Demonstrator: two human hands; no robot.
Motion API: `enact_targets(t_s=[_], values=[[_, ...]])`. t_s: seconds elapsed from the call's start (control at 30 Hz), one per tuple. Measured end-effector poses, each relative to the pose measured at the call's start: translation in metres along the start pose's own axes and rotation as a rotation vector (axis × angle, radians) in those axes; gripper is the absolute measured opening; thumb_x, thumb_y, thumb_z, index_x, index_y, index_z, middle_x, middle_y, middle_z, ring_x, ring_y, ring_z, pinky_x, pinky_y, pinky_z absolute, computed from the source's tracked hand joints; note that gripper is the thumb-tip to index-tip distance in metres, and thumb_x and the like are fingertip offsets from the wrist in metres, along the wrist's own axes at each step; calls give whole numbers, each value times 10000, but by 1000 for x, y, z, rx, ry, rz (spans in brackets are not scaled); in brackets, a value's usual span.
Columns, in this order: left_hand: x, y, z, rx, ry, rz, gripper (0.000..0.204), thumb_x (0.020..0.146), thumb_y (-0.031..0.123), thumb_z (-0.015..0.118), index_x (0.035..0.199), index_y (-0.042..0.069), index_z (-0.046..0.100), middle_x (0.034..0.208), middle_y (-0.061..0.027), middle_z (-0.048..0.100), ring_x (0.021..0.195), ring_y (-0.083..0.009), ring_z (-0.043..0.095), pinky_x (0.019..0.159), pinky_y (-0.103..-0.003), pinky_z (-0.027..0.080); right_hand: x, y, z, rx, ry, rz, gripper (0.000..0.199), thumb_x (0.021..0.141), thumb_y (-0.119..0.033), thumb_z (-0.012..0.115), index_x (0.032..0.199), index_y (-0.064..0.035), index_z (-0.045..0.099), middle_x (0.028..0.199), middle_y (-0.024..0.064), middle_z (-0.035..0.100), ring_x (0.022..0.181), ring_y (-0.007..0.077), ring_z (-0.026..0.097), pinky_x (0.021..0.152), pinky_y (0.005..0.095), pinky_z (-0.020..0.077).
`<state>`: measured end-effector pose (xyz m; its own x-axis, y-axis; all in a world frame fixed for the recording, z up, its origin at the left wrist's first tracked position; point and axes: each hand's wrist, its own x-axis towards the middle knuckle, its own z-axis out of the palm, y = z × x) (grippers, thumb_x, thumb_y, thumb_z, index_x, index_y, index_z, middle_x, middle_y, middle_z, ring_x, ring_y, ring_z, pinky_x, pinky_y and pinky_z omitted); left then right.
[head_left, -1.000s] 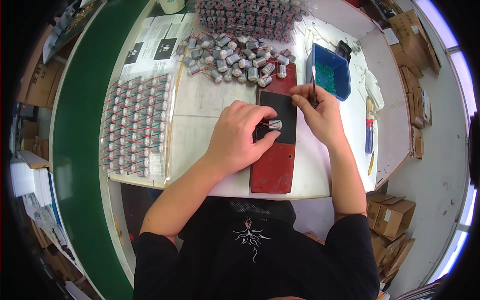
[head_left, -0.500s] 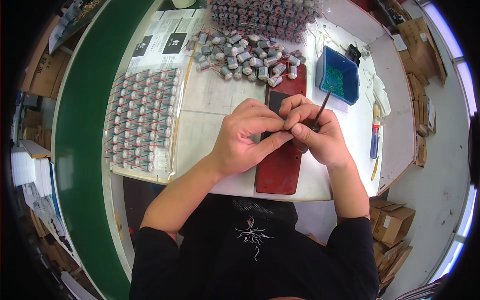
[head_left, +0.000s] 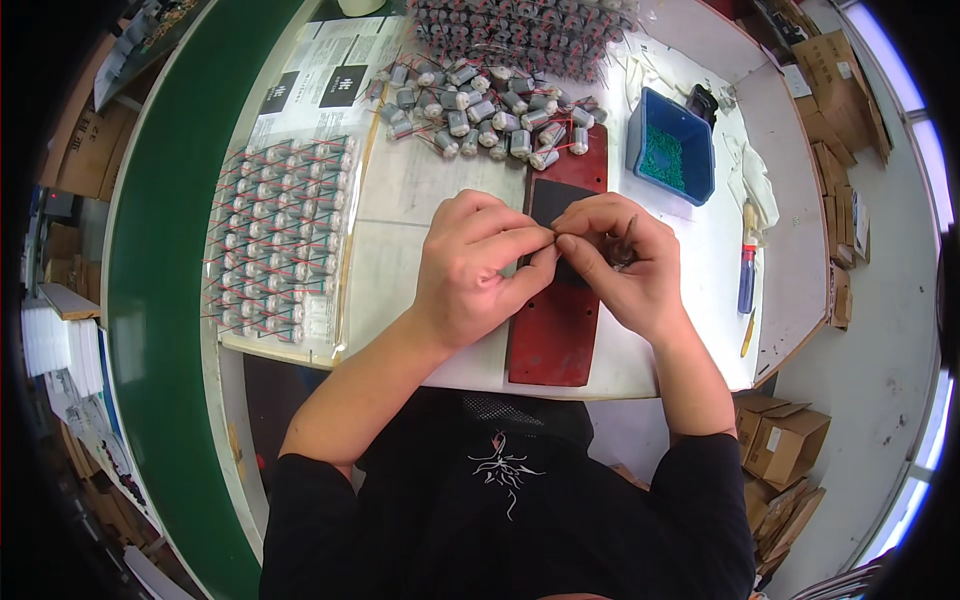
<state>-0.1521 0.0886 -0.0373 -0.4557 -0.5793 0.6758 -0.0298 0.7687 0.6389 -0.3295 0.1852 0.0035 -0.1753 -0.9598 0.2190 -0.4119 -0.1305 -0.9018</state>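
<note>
Over a dark pad (head_left: 560,197) on a long red board (head_left: 552,345), the fingertips of my two hands meet. My left hand (head_left: 480,262) is closed in a pinch of thumb and fingers; whatever lies between them is too small to make out. My right hand (head_left: 635,262) pinches at the same spot. A slim dark tool (head_left: 623,252) is tucked in the curl of its fingers, mostly hidden. Beyond the hands lies a heap of small grey motors (head_left: 480,108) with red wires, some touching the board's far end.
At the left, rows of motors (head_left: 283,240) with red and green wires stand on a sheet. More motors (head_left: 525,35) are stacked at the back. A blue bin (head_left: 672,150) of small green pieces sits at the right, with a blue-handled tool (head_left: 747,275) nearer the table's edge.
The slim tool that pointed up from my right hand has swung down into its palm. Both hands have shifted slightly left, and their fingertips still meet.
</note>
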Motion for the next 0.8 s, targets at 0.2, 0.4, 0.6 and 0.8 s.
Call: enact_targets(t_s=[0.2, 0.4, 0.6, 0.8], values=[[1, 3, 1, 13, -182, -82, 178, 773, 133, 849, 938, 113, 784, 1001, -13, 749, 967, -236, 661, 832, -376, 517, 12, 10, -25, 133, -41, 370, 89, 951, -33, 753, 1024, 2, 718, 982, 36, 717, 806, 65, 606, 680, 212, 474], [-2, 1, -1, 68, -306, -36, 177, 803, 90, 833, 972, 102, 784, 1072, -18, 769, 1034, -252, 680, 920, -390, 517, 19, 11, -38, 38, -245, 439, 76, 945, -67, 771, 987, -18, 731, 921, -8, 705, 760, 40, 573, 647, 202, 448], [-3, -1, 0, 54, -302, -70, 149, 822, 86, 820, 963, 108, 777, 1069, -13, 781, 1023, -251, 687, 904, -385, 517, 17, 17, -34, 53, -275, 405, 77, 939, -51, 776, 980, -9, 726, 917, -5, 704, 778, 54, 585, 679, 223, 477], [-4, -2, 0, 35, -292, -95, 146, 824, 86, 820, 961, 107, 775, 1052, -17, 787, 1011, -248, 691, 904, -384, 511, 15, 18, -29, 12, -246, 367, 83, 942, -20, 765, 997, 11, 711, 927, 4, 701, 815, 76, 600, 744, 254, 511]])
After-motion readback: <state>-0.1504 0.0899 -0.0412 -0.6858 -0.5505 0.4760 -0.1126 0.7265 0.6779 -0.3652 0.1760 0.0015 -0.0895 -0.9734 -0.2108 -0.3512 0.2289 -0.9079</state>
